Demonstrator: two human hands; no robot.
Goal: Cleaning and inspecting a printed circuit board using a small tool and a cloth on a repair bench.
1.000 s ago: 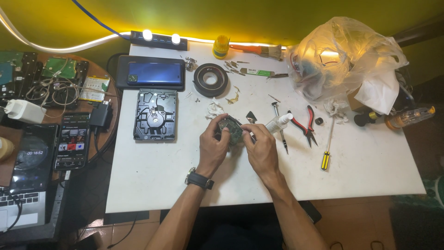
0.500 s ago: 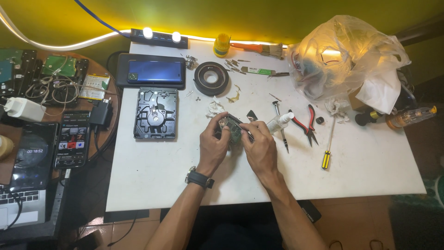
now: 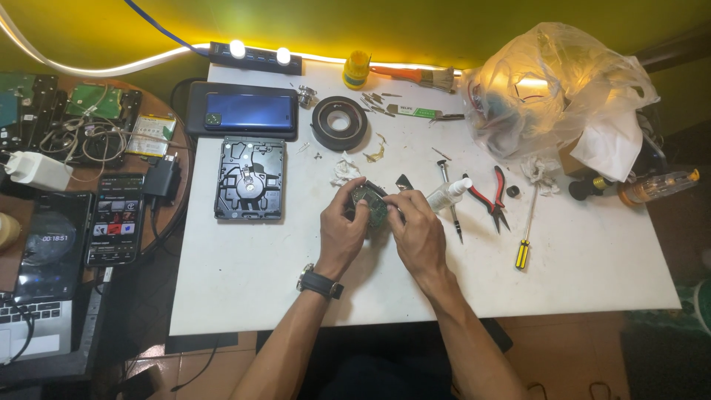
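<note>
Seen from the head camera, the left hand (image 3: 342, 226) and the right hand (image 3: 420, 231) are both curled closed around a small green circuit board (image 3: 370, 205), held just above the middle of the white table (image 3: 592, 259). An opened hard drive case (image 3: 250, 178) lies well to the left of them. To the right, a small white bottle (image 3: 448, 195), red-handled pliers (image 3: 495, 195) and a yellow-handled screwdriver (image 3: 526, 230) rest on the table.

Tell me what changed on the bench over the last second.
Very little. Both hands, left hand and right hand, stay closed around the small green circuit board at the same spot, with only slight finger shifts. The open hard drive case, red pliers and yellow screwdriver have not moved.
</note>
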